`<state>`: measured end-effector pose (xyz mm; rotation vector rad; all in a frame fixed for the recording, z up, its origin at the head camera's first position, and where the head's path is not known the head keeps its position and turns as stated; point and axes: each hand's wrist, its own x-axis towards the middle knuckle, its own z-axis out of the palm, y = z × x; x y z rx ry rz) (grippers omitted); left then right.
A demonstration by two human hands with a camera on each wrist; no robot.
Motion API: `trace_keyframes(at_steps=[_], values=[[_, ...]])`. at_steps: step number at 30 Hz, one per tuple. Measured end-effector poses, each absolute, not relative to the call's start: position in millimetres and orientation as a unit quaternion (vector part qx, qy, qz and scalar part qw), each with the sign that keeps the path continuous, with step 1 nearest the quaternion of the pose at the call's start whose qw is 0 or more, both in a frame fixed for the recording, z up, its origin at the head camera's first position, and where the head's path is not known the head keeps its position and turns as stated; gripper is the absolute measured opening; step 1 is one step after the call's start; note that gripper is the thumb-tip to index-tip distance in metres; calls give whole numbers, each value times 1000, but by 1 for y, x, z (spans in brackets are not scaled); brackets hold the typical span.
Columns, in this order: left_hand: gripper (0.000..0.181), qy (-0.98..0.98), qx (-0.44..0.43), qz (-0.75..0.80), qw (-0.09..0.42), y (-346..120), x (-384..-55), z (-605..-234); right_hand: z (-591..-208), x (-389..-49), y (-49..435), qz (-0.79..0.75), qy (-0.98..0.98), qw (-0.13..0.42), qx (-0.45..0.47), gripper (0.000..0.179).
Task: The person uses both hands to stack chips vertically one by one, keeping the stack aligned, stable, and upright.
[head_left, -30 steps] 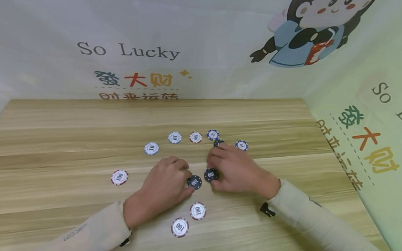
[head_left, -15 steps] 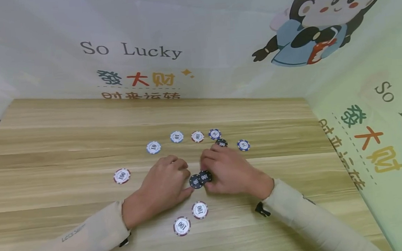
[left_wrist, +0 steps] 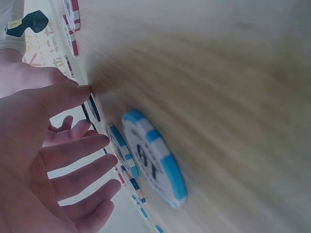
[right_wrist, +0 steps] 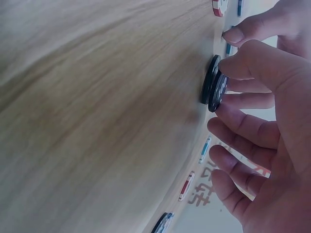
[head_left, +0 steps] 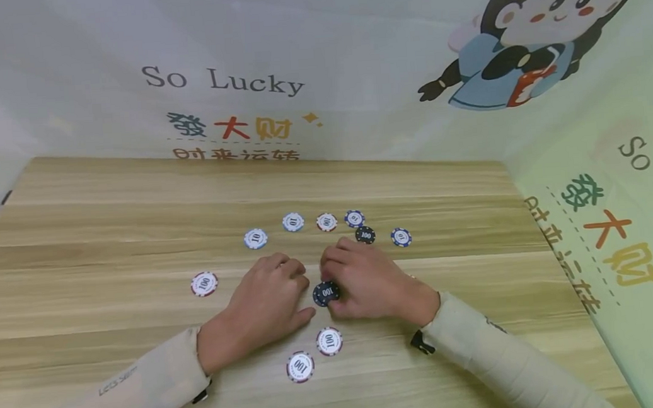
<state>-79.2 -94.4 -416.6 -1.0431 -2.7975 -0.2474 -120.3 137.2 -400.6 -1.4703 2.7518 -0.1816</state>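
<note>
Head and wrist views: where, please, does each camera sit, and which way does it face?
Head: worn there, facing forward and down at the wooden table; left hand, right hand and both sleeves show.
Left wrist: worn there, facing along the hand to a light-blue 10 chip; both hands, right sleeve show.
Right wrist: worn there, facing along the hand to black poker chips; both hands show.
Head and right wrist share the black poker chips.

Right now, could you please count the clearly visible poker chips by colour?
Light blue chips: 2
Dark blue chips: 2
Red-edged chips: 4
Black chips: 3
Total: 11
A pale sliver beside the right wrist is too hidden to count.
</note>
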Motion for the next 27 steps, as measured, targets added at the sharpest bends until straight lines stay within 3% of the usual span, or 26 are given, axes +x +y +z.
trace_keyframes(at_steps=[27], values=[[56, -942, -317, -81, 69, -102, -68, -405, -402, -121, 132, -59, 877, 17, -477, 37]])
